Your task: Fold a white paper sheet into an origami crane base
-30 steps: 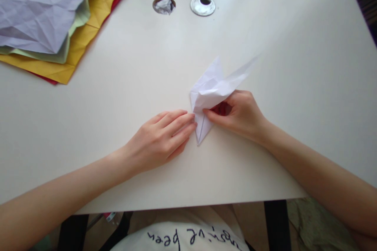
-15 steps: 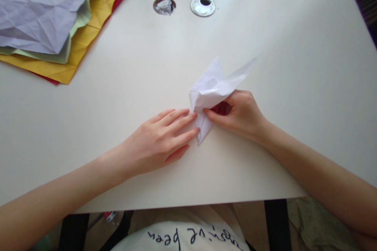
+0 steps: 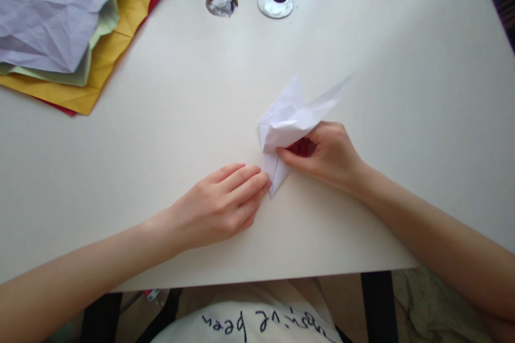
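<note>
A piece of folded white origami paper [image 3: 290, 124] lies near the middle of the table, with one pointed flap raised to the upper right and a narrow point directed toward me. My right hand [image 3: 328, 155] pinches its right side, the thumb on top and the other fingers curled beneath the raised flap. At the lower left edge, by the narrow point, my left hand [image 3: 227, 201] has its fingers drawn together, their tips against the paper. The left thumb is mostly hidden.
Creased sheets are stacked at the upper left: a lavender sheet [image 3: 44, 16] on top, then pale green, a yellow sheet [image 3: 120, 37] and red. Farther back, the white table [image 3: 169, 134] has a round hole [image 3: 222, 4] stuffed with crumpled material and a silvery round cap [image 3: 276, 5].
My left hand has slid slightly toward me, and its spread fingers have drawn together at the paper's lower point. My right hand keeps its pinch almost unmoved. The view has shifted slightly.
</note>
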Demonstrator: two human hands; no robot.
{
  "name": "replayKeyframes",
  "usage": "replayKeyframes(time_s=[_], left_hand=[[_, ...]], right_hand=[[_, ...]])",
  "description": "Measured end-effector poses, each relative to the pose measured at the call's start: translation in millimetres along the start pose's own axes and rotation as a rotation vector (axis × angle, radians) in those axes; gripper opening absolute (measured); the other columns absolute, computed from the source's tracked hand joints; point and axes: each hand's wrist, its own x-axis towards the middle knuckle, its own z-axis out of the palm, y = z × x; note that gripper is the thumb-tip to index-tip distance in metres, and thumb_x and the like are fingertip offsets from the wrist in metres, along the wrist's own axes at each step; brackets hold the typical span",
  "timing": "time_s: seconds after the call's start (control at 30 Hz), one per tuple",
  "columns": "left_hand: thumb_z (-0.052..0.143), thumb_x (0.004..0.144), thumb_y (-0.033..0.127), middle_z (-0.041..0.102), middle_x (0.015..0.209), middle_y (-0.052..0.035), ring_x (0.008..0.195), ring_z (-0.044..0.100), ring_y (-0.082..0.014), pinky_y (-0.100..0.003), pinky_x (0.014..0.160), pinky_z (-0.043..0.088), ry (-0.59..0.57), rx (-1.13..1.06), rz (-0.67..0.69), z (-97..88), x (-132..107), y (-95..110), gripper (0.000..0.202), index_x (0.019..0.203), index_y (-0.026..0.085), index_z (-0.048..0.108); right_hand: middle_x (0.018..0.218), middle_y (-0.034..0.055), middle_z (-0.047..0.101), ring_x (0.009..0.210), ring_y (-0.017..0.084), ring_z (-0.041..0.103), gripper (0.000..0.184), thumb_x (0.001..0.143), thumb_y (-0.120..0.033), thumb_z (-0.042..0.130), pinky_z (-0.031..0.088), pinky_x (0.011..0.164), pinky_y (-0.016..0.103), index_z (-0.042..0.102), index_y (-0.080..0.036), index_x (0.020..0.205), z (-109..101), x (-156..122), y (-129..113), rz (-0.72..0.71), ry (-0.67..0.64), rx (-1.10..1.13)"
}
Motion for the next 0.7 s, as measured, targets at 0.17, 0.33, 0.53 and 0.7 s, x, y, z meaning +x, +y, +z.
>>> replayKeyframes(time_s=[0.17,0.33,0.53,0.7], left_hand=[[0.049,0.081,0.015,0.058,0.115,-0.0109,0.107,0.052,-0.0227,-0.035,0.089,0.046,-0.021,-0.002,-0.008,0.7,-1.1,0.5,0.026,0.105,0.008,0.056],[0.048,0.082,0.015,0.059,0.114,-0.0091,0.107,0.053,-0.0214,-0.035,0.087,0.047,-0.026,0.018,-0.006,-0.5,-1.0,0.6,0.025,0.106,0.011,0.057],[0.05,0.081,0.015,0.061,0.111,-0.0096,0.102,0.056,-0.0218,-0.035,0.085,0.048,-0.007,0.036,0.015,-1.3,0.1,1.0,0.024,0.103,0.01,0.058],[0.05,0.081,0.015,0.063,0.106,-0.0097,0.099,0.058,-0.0206,-0.033,0.082,0.049,0.025,0.018,0.018,-0.9,1.5,1.8,0.022,0.101,0.01,0.058]], right_hand=[[0.053,-0.0016,0.054,0.046,0.01,0.049,0.018,0.062,-0.014,0.059,0.038,0.044,0.023,0.045,-0.02,0.052,0.4,0.0,0.2,-0.006,0.003,-0.004],[0.053,-0.0008,0.056,0.045,0.009,0.048,0.017,0.062,-0.012,0.059,0.037,0.043,0.022,0.047,-0.019,0.053,0.0,0.2,0.0,-0.04,0.02,-0.016],[0.054,-0.001,0.057,0.045,0.009,0.047,0.014,0.062,-0.012,0.06,0.036,0.042,0.022,0.049,-0.018,0.055,-0.1,0.1,0.5,-0.041,0.028,-0.032],[0.052,-0.0027,0.056,0.045,0.009,0.049,0.015,0.063,-0.014,0.059,0.037,0.043,0.021,0.048,-0.019,0.055,1.3,-0.1,1.6,-0.04,0.029,-0.04]])
